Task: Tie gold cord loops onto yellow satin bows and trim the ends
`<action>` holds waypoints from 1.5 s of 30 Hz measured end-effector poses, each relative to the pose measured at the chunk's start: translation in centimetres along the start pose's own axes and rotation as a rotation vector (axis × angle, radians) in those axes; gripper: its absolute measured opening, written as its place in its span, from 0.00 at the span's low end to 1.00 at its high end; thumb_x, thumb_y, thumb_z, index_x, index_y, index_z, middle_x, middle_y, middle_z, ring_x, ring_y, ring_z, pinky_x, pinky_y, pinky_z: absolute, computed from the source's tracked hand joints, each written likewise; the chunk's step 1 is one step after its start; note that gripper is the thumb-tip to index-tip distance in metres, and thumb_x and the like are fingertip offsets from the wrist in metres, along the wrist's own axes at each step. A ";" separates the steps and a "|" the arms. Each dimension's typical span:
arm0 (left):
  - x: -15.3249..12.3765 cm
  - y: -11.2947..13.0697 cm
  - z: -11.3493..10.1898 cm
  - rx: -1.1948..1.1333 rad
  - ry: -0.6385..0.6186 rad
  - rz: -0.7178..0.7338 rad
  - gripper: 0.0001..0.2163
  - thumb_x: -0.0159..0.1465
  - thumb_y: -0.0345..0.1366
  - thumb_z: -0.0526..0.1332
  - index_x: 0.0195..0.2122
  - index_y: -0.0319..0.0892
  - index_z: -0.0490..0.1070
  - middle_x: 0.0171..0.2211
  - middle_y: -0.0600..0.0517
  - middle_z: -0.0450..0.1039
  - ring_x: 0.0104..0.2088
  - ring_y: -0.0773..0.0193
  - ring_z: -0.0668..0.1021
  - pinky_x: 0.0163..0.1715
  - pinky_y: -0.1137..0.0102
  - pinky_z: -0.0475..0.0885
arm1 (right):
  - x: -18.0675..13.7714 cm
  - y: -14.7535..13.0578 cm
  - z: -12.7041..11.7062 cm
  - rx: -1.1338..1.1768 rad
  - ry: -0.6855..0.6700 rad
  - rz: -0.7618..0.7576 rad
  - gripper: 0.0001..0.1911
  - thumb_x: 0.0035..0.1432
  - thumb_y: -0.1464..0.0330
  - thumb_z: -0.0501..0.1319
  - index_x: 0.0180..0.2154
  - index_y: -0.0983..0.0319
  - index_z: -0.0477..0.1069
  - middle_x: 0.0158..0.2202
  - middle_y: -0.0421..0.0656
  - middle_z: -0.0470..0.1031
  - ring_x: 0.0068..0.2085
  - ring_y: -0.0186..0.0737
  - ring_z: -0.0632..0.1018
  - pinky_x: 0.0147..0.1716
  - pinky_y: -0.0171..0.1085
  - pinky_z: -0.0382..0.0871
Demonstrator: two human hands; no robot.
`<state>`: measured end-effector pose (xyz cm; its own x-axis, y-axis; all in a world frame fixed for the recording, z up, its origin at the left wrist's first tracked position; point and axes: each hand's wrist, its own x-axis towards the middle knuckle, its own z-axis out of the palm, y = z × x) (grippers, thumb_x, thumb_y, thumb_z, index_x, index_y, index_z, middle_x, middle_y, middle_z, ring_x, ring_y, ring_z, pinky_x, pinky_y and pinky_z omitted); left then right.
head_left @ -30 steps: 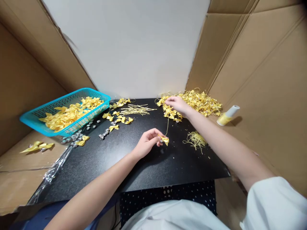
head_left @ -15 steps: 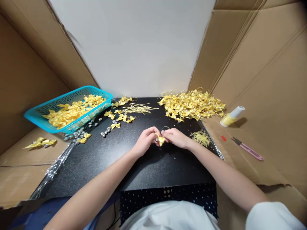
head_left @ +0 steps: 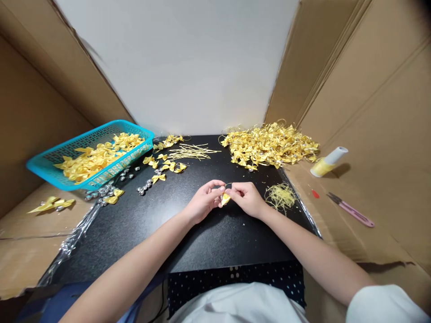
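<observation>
My left hand [head_left: 206, 202] pinches a small yellow ribbon bow [head_left: 225, 200] above the middle of the black tabletop [head_left: 148, 233]. Against it, my right hand [head_left: 248, 200] is closed, its thumb and fingers pressed together at the bow's right side. A thin cord loop [head_left: 228, 184] arches between the two hands; its ends are hidden by the fingers. Behind the hands lie several yellow cord pieces [head_left: 193, 151]. A few loose bows [head_left: 159, 178] and silver bells [head_left: 144, 186] are to the left of them.
A blue basket [head_left: 63, 183] of yellow bows stands at left. Corded bows form a pile [head_left: 269, 146] at back right. Thread scraps [head_left: 281, 196], a thread spool [head_left: 329, 162], a red item [head_left: 315, 194] and pink-handled snips [head_left: 352, 211] lie right. Cardboard walls [head_left: 363, 89] flank the table.
My right hand has turned and curled its fingers closer to the bow. The cord loop between the hands looks smaller. The view has shifted slightly.
</observation>
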<state>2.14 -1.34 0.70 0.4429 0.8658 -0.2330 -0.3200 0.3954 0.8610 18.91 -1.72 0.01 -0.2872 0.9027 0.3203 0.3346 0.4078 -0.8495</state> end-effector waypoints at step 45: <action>-0.5 0.6 -1.2 -0.116 -0.097 -0.110 0.14 0.52 0.40 0.73 0.26 0.36 0.71 0.19 0.54 0.69 0.19 0.76 0.67 0.20 0.81 0.61 | 0.0 -0.7 -0.4 0.162 -0.106 0.043 0.24 0.57 0.64 0.54 0.16 0.59 0.44 0.15 0.33 0.45 0.18 0.27 0.51 0.20 0.34 0.47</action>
<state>0.73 -1.13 0.81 0.5579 0.7836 -0.2733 -0.3568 0.5238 0.7735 19.01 -1.99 0.81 -0.3715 0.8958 0.2438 0.2021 0.3343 -0.9205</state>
